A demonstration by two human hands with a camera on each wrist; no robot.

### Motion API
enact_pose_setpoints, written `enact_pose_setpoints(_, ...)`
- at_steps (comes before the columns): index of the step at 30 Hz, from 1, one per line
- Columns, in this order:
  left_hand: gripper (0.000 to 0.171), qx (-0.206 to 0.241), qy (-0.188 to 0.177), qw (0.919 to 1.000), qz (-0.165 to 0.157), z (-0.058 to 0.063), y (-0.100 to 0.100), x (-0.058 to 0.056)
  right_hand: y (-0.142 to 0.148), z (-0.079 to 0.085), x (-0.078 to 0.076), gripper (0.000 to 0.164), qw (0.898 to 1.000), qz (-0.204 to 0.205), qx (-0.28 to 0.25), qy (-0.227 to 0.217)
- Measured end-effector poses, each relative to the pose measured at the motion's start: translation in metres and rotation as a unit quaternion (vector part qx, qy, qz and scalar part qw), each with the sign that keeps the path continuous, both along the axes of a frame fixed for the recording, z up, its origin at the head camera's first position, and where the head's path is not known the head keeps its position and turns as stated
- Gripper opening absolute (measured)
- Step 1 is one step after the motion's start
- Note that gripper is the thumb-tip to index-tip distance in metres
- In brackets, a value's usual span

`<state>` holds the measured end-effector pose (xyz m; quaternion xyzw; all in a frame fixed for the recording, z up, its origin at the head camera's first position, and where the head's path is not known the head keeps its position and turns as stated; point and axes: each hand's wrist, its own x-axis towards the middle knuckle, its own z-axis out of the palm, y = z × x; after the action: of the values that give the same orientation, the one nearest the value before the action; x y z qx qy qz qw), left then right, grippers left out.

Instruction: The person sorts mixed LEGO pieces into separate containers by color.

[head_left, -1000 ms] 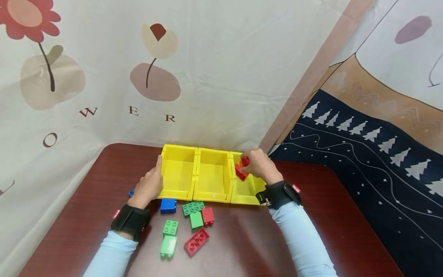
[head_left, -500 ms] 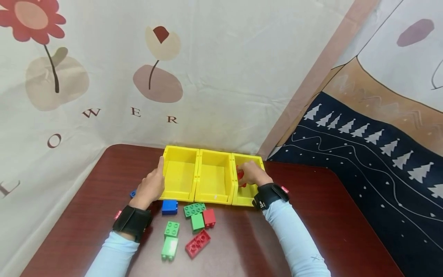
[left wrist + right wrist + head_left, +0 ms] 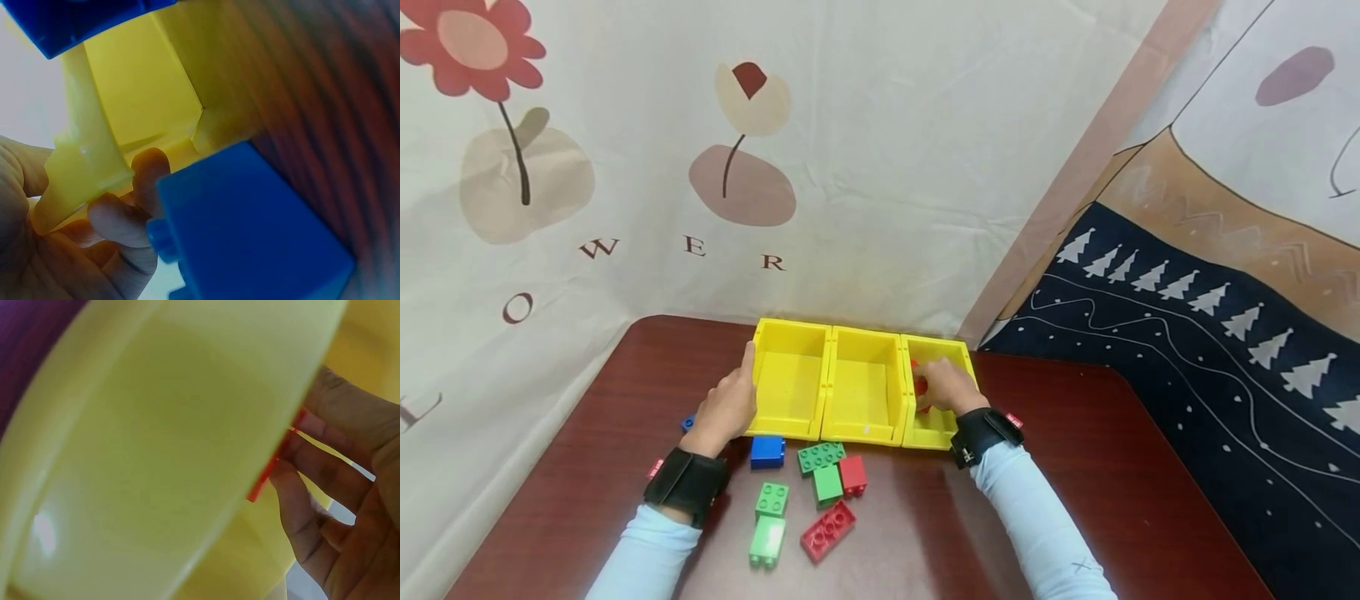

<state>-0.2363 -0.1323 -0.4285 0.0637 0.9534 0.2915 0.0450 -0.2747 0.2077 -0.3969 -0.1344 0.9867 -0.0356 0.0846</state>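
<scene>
A yellow three-compartment box [image 3: 826, 392] lies on the table. My left hand [image 3: 727, 407] grips its left wall, the index finger extended along the edge; in the left wrist view, fingers [image 3: 119, 219] curl round the yellow corner. My right hand [image 3: 949, 385] is down inside the right compartment, with a red brick [image 3: 921, 387] at its fingertips. The right wrist view shows thumb and fingers around a red brick [image 3: 265, 478], partly hidden by the yellow wall. The left and middle compartments hold no bricks.
Before the box lie a blue brick [image 3: 767, 452], several green bricks [image 3: 822, 456] and red bricks [image 3: 827, 531]. Another blue brick [image 3: 687, 423] sits left of the left hand. A printed cloth wall [image 3: 880, 167] rises right behind the table.
My right hand has lowered a red brick from above the right compartment to inside it, near the other red brick there. The left hand keeps its place on the box.
</scene>
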Motion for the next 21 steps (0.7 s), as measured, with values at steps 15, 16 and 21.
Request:
enact_pose_setpoints(15, 0.074, 0.0, 0.005, 0.9999, -0.009, 0.0, 0.004, -0.001, 0.007, 0.001, 0.007, 0.024, 1.0, 0.003, -0.028, 0.012)
enact_pose_setpoints(16, 0.074, 0.0, 0.007, 0.9999, -0.01, 0.0, 0.004, -0.001, 0.007, 0.003, 0.009, 0.026, 0.999, -0.002, -0.037, 0.008)
enact_pose_setpoints(21, 0.074, 0.0, 0.009, 0.9999, -0.007, 0.001, 0.001, 0.001, 0.012, 0.025, 0.018, 0.044, 0.997, -0.037, -0.067, 0.011)
